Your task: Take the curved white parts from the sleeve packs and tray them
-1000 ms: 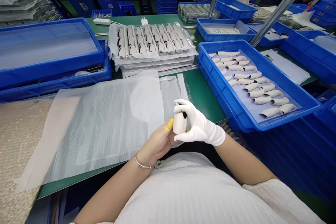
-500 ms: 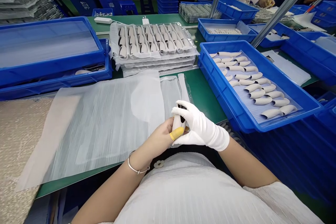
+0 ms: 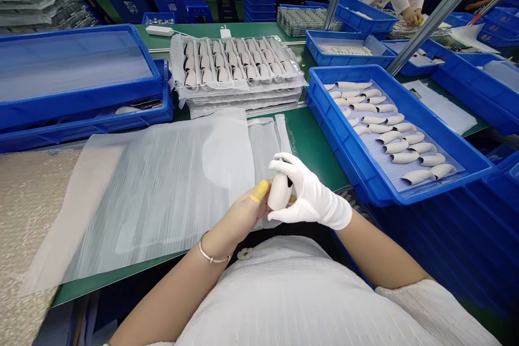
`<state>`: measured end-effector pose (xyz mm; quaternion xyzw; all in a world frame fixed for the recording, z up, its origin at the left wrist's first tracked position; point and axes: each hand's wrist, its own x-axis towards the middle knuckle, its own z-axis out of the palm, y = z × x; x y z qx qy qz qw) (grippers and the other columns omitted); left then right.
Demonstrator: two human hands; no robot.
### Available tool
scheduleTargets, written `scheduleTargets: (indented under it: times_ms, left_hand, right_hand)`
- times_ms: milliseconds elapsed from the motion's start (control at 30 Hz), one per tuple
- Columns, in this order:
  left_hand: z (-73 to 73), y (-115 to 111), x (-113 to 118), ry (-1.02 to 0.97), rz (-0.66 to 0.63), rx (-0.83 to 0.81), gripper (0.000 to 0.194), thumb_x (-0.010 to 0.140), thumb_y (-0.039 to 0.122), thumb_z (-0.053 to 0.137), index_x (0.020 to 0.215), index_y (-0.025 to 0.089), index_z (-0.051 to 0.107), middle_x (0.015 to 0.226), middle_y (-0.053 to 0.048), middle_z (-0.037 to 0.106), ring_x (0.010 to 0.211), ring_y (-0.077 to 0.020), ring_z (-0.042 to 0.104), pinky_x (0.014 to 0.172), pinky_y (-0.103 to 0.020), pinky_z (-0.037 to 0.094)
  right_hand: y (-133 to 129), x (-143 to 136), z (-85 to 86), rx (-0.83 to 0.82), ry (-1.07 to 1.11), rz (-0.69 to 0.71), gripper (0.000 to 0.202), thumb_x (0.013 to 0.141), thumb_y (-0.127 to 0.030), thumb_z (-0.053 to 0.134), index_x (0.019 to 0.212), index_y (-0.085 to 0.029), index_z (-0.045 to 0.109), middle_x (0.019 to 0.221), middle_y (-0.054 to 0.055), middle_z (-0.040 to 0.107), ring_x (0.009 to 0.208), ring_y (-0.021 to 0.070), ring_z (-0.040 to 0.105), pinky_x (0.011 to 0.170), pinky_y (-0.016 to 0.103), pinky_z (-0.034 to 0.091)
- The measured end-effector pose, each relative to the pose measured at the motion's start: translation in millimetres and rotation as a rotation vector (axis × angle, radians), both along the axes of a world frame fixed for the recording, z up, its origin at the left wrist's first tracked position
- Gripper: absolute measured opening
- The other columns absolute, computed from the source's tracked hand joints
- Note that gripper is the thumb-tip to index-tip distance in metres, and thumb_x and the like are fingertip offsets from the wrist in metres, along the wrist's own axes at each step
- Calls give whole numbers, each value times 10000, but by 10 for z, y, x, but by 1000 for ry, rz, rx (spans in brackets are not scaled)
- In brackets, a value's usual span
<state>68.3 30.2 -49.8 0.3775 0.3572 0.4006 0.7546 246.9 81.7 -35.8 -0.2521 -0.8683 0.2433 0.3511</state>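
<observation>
Both hands (image 3: 310, 197) grip a pale, curved, ribbed shell (image 3: 279, 193) over the green desk's (image 3: 320, 157) near edge.
Likely light, stiff; pinch its sides.

Left hand (image 3: 243, 215) and white-gloved right hand (image 3: 310, 194) are close together, fingers (image 3: 283, 166) curled, both forearms (image 3: 172, 294) angled inward.

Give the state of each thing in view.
Left hand: finger covers on, gripping white shell
Right hand: gloved, curled around it
White shell: held off the green table
Translucent sheet: spread over green table
Right blue tray: uncovered, holding rows of shells
Clear trays: stacked, top one filled
Left blue trays: stacked
</observation>
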Motion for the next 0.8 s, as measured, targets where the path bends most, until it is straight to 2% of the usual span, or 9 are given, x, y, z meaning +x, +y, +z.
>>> scheduleTargets:
  times_ms: [100, 233, 400, 533, 633, 700, 800]
  left_hand:
    - [-123, 3, 73, -225, -17, -164, 524, 867, 640, 625, 963, 133, 721, 896, -114, 725, 894, -252, 671, 740, -323, 498]
    - [-243, -20, 117, -347, -5, -284, 479, 801, 616, 726, 819, 138, 721, 790, -82, 706, 762, -186, 655, 664, -270, 489]
    - [-147, -17, 70, -367, 2, -314, 568, 729, 661, 767, 900, 121, 722, 786, -74, 698, 634, -137, 603, 569, -247, 467]
    - [-66, -10, 82, -315, 126, -301, 524, 720, 587, 816, 997, 163, 685, 888, -52, 696, 719, -162, 645, 584, -256, 483]
    - [-60, -33, 122, -281, 156, -250, 477, 736, 559, 818, 961, 173, 651, 862, -25, 671, 726, -146, 626, 665, -266, 506]
    - [-68, -58, 142, -259, 123, -225, 453, 754, 545, 811, 935, 170, 635, 815, -15, 655, 712, -134, 612, 694, -264, 506]
    - [-70, -89, 150, -216, 91, -270, 450, 773, 516, 808, 1010, 175, 635, 888, -32, 671, 764, -142, 641, 753, -279, 526]
  right_hand:
    - [9, -35, -30, -65, 116, 47, 1005, 616, -502, 887, 1439, -221, 384, 1487, 196, 378, 1405, 360, 423, 1158, 519, 373]
    - [3, -42, -116, -110, 161, 132, 1076, 640, -524, 888, 1501, -233, 312, 1597, 220, 252, 1495, 370, 293, 1204, 549, 274]
    - [1, 46, -159, -105, 95, 159, 1016, 741, -424, 858, 1545, -269, 257, 1657, 185, 172, 1545, 346, 157, 1224, 584, 210]
    - [-42, 65, -169, -137, 94, 144, 1034, 718, -487, 873, 1542, -263, 290, 1656, 178, 191, 1544, 353, 161, 1230, 595, 192]
    - [-73, 15, -157, -229, 150, 82, 971, 715, -546, 858, 1505, -262, 369, 1649, 160, 230, 1529, 333, 228, 1233, 551, 233]
    - [-47, -27, -138, -303, 202, -7, 832, 772, -525, 820, 1459, -262, 431, 1629, 135, 294, 1512, 300, 285, 1232, 509, 270]
    - [86, -53, -113, -398, 307, -175, 662, 862, -479, 734, 1420, -234, 475, 1573, 116, 406, 1477, 257, 359, 1229, 459, 300]
